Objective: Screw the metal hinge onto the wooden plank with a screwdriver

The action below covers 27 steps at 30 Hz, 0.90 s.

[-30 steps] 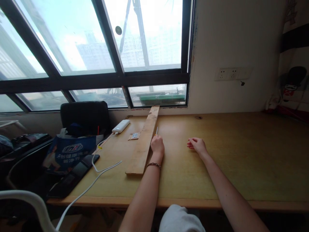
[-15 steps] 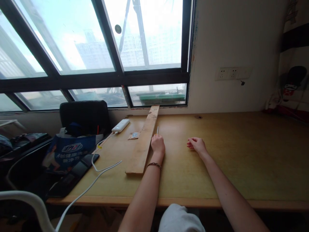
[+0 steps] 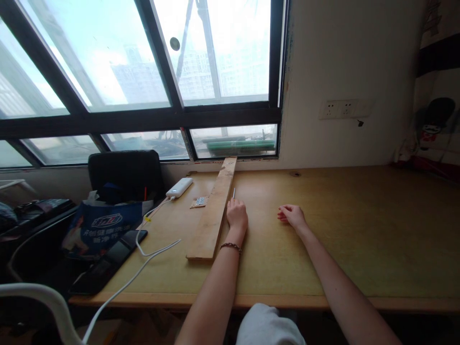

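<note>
My left hand (image 3: 237, 214) rests on the table, fingers curled, just right of a long wooden board (image 3: 207, 222). From beyond its knuckles a thin metal rod (image 3: 234, 192), like a screwdriver shaft, points toward the window; its near end is hidden under the hand. Farther right, my right hand (image 3: 293, 216) is held over the table with thumb and fingertips pinched together. Whatever is between those fingertips is too small to make out. Left of the board lies a small card with metal pieces (image 3: 200, 201), too small to tell more.
A white power bank (image 3: 179, 187) with a white cable (image 3: 154, 257) lies on the table's left part. At the left edge are a dark tablet-like slab (image 3: 109, 263) and a blue bag (image 3: 104, 225) by a black chair (image 3: 125, 175). The window and wall bound the far side.
My left hand has shifted slightly to the right, away from the board, and its fingers look a little less tightly curled. My right hand stays pinched in nearly the same place.
</note>
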### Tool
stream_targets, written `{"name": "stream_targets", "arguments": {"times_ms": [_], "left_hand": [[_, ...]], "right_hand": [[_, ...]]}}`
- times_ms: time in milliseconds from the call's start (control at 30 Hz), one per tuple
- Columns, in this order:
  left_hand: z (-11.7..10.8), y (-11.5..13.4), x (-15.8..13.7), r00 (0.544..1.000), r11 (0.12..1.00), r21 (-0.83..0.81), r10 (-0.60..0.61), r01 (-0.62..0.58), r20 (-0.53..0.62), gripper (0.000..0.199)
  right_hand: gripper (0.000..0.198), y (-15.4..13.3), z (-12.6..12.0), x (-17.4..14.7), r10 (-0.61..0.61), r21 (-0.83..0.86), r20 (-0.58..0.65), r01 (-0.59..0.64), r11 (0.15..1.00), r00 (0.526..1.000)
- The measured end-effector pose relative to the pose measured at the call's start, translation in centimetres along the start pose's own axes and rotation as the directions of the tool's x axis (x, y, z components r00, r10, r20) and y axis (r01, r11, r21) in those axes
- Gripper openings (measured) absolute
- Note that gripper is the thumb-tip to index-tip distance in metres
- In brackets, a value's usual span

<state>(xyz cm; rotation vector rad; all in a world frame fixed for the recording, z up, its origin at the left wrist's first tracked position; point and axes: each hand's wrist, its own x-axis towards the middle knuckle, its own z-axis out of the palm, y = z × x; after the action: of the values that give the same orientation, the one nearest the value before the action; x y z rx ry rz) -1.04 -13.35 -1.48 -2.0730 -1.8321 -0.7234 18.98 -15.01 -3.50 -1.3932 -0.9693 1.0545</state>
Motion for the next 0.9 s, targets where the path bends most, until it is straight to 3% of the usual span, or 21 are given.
{"name": "stream_targets", "arguments": {"times_ms": [67, 133, 200, 267, 367, 433, 533, 767, 900], "left_hand": [[0.1, 1.4, -0.4, 0.999, 0.984, -0.175, 0.011, -0.005, 0.034, 0.026], [0.4, 3.4, -1.1, 0.993, 0.896, -0.441, 0.007, 0.045, 0.116, 0.026], [1.0, 5.4, -1.9, 0.984, 0.689, -0.714, 0.005, 0.128, 0.180, 0.032], [1.5, 7.1, -2.5, 0.964, 0.427, -0.869, -0.030, 0.252, 0.265, 0.041], [2.0, 8.4, -2.9, 0.914, 0.092, -0.910, 0.018, 0.403, 0.406, 0.047], [2.1, 8.4, -2.9, 0.881, -0.028, -0.882, 0.078, 0.470, 0.467, 0.047], [2.0, 8.1, -2.7, 0.845, -0.077, -0.842, 0.101, 0.534, 0.526, 0.049], [0.9, 7.8, -2.6, 0.827, -0.034, -0.828, 0.091, 0.559, 0.555, 0.043], [0.4, 7.8, -2.6, 0.833, -0.013, -0.839, 0.124, 0.544, 0.539, 0.043]], "right_hand": [[0.024, 0.0, 0.6, -0.5, -0.061, -0.018, -0.023, 0.060, 0.998, 0.998], [0.036, 0.0, 1.4, -1.3, -0.157, -0.031, -0.053, 0.156, 0.987, 0.986], [0.043, 0.0, 2.3, -2.0, -0.230, 0.009, -0.030, 0.230, 0.973, 0.973], [0.048, 0.0, 3.2, -2.6, -0.269, 0.076, 0.051, 0.265, 0.961, 0.962], [0.053, 0.0, 4.2, -3.3, -0.299, 0.125, 0.089, 0.287, 0.950, 0.950], [0.055, -0.2, 4.5, -3.7, -0.260, 0.138, 0.080, 0.247, 0.959, 0.962], [0.056, -0.6, 4.7, -4.1, -0.191, 0.147, 0.087, 0.177, 0.973, 0.978], [0.059, -0.4, 4.8, -4.0, -0.163, 0.143, 0.140, 0.143, 0.979, 0.977], [0.064, 0.1, 4.6, -3.8, -0.199, 0.102, 0.178, 0.183, 0.978, 0.964]]}}
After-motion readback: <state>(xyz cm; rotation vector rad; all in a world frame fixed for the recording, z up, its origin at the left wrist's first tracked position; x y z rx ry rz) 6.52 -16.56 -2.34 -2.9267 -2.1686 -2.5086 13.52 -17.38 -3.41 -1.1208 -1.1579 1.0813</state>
